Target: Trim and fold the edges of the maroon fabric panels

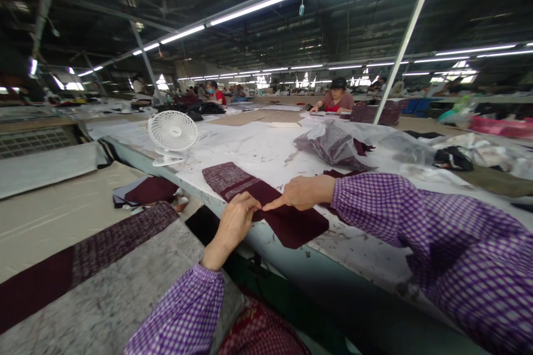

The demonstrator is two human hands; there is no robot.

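A dark maroon knit fabric panel (296, 227) lies along the near edge of the white-topped table, with a speckled maroon-and-white section at its far left end. My left hand (237, 221) pinches the panel's near edge between thumb and fingertips. Reaching in from the right, my right hand (300, 193) rests its outstretched index finger on the fabric, close to the left fingertips. Its other fingers are curled and partly hidden. More maroon pieces (333, 173) lie partly covered behind my right forearm.
A small white fan (172, 134) stands at the table's left edge. A clear plastic bag (333, 144) with dark cloth lies beyond my right hand. Another maroon strip (62, 263) lies on a lower surface at left. Across the table a person (335, 101) works near stacked maroon pieces (378, 112).
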